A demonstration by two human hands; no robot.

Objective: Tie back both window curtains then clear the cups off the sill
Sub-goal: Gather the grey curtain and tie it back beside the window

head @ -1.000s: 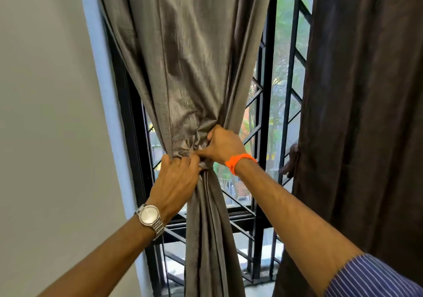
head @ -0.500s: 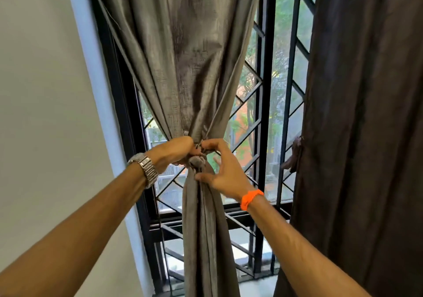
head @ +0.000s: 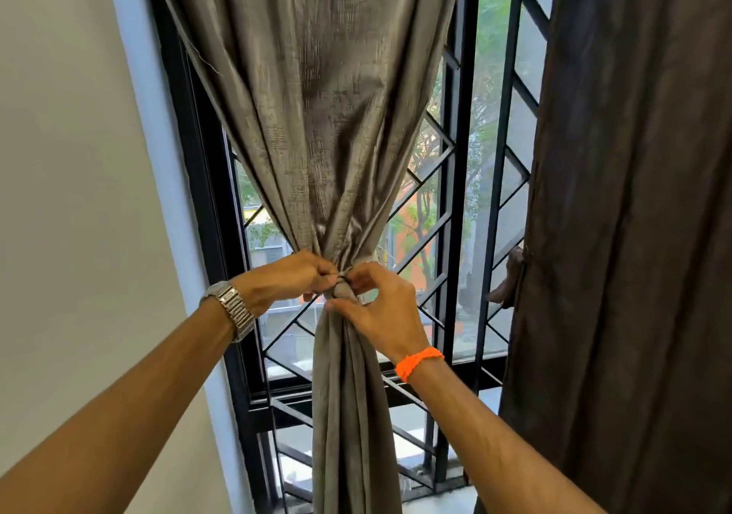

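The left curtain (head: 325, 117), grey and shiny, is gathered into a narrow waist at mid-height, where a small band or knot (head: 341, 291) wraps it. My left hand (head: 289, 278), with a metal watch on the wrist, pinches the band from the left. From the right, my right hand (head: 382, 309), with an orange wristband, grips the same spot with thumb and forefinger. The right curtain (head: 633, 236), dark brown, hangs loose along the right side. No cups are in sight, and the sill is mostly hidden behind the fabric.
A black window frame (head: 206, 204) with a diagonal metal grille (head: 439, 212) stands behind the curtains. A pale wall (head: 71, 196) fills the left. A brown tie piece (head: 509, 279) hangs at the edge of the right curtain.
Both hands have shifted from bunching the fabric to pinching the small knot at the waist. The view has moved up and closer, and the left hand has turned palm-down.
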